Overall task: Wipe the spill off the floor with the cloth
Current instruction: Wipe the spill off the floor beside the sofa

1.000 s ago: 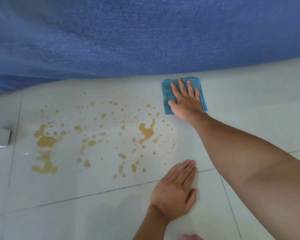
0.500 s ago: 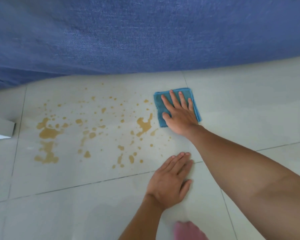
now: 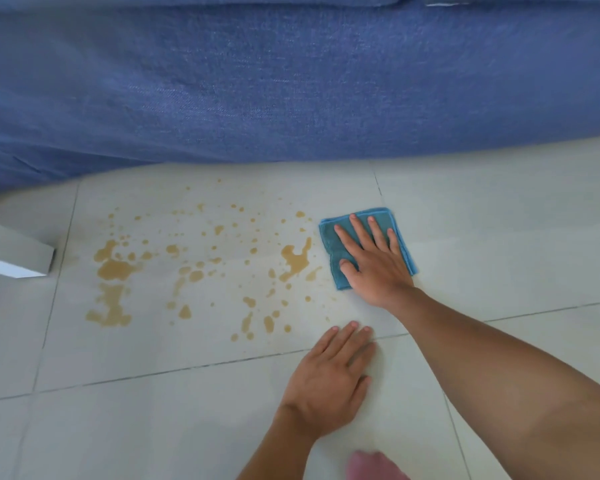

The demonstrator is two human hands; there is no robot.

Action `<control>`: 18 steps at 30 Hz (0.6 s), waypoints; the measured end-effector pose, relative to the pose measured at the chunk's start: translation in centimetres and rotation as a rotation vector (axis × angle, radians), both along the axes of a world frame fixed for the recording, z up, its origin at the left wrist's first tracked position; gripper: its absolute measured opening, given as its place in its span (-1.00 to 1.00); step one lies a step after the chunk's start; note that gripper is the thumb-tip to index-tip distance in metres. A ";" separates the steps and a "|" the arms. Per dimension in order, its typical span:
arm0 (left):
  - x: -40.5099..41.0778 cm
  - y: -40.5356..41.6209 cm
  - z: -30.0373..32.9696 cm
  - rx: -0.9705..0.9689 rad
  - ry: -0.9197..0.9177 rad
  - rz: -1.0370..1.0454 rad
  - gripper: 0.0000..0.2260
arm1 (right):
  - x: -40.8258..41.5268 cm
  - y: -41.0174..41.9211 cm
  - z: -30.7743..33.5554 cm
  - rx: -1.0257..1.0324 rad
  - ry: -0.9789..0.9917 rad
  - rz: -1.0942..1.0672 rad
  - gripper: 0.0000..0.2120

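Observation:
A folded blue cloth lies flat on the pale tiled floor. My right hand presses on it with straight, spread fingers. A brown spill of puddles and small drops spreads over the tile to the left of the cloth; its nearest large blot sits just beside the cloth's left edge. My left hand rests flat on the floor in front of the spill, fingers together and holding nothing.
A blue fabric sofa fills the far side, its base meeting the floor just behind the spill. A white furniture leg stands at the left edge. A blurred pinkish shape shows at the bottom edge.
My right hand has slid the cloth away from the sofa base, towards me and leftward, up to the spill's right edge. My left hand has stayed flat on the floor.

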State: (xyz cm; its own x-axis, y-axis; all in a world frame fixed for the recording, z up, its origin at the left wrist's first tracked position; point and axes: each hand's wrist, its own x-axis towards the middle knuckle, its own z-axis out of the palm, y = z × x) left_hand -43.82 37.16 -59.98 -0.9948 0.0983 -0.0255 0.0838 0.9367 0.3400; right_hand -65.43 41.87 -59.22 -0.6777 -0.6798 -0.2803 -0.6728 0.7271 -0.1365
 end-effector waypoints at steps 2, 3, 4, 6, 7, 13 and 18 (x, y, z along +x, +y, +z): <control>1.2 -1.3 0.0 0.011 0.043 0.054 -0.56 | 0.1 0.6 0.1 0.005 -0.005 -0.015 -0.39; 1.6 -1.9 0.0 0.030 0.062 0.100 -0.56 | 0.0 1.1 0.2 0.017 -0.008 -0.035 -0.39; 2.3 -2.7 0.2 0.044 0.084 0.162 -0.56 | 0.3 1.1 0.2 0.022 -0.009 -0.048 -0.39; 3.5 -4.2 0.6 0.065 0.128 0.292 -0.56 | 0.6 1.4 0.2 0.037 0.000 -0.076 -0.38; 4.1 -4.8 1.0 0.059 0.145 0.372 -0.55 | 0.7 1.5 0.3 0.039 -0.003 -0.090 -0.38; 9.7 -7.7 1.1 0.014 0.038 1.052 -0.12 | 2.7 1.0 -0.1 0.010 0.018 -0.136 -0.37; 10.8 -7.9 0.1 0.008 -0.055 1.144 0.07 | 4.7 4.1 0.2 -0.010 -0.009 0.108 -0.33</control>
